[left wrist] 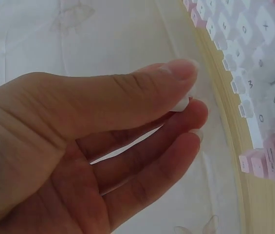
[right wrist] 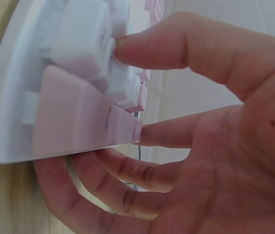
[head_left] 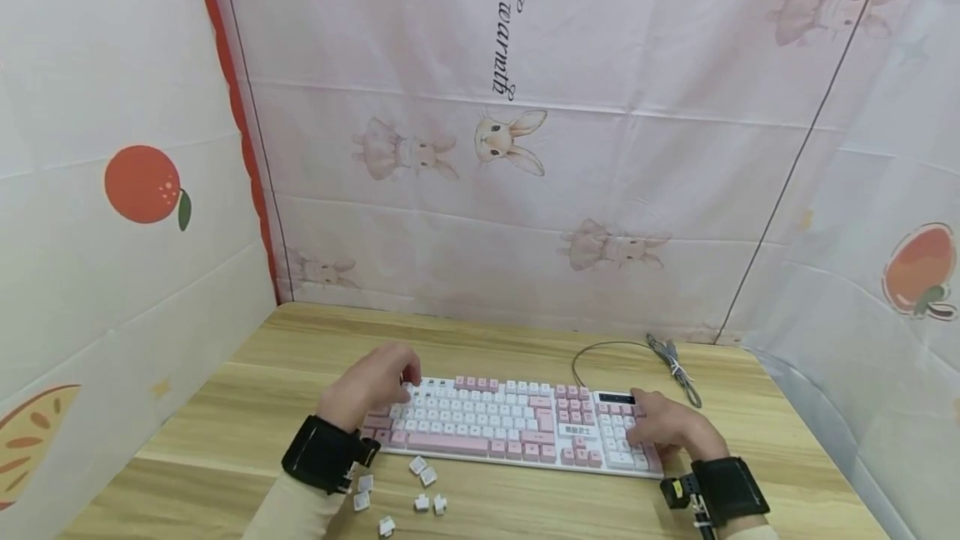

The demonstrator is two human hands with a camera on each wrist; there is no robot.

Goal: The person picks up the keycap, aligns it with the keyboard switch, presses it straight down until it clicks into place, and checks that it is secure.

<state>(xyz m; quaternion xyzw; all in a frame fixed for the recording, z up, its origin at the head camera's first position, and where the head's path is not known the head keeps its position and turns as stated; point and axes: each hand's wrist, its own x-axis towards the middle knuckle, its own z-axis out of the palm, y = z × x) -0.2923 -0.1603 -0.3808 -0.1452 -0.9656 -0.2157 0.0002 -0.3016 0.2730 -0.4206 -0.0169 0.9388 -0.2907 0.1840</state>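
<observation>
A pink and white keyboard (head_left: 450, 442) lies across the wooden table. Over its upper left corner is my left hand (head_left: 369, 388). Thumb and fingertips there pinch a small white keycap (left wrist: 180, 104), mostly hidden between them. Along the keyboard's top row, bare key mounts (left wrist: 237, 87) show where caps are off. My right hand (head_left: 670, 425) grips the keyboard's right end. Its thumb (right wrist: 152, 48) presses on the number pad keys, while the other fingers curl around the side edge, some tips hidden beneath it.
Several loose white keycaps (head_left: 422, 503) lie on the table (head_left: 540, 511) in front of the keyboard's left half. Behind its right side sits a bundled grey cable (head_left: 678, 369). Printed cloth (head_left: 450, 273) hangs at the back and both sides.
</observation>
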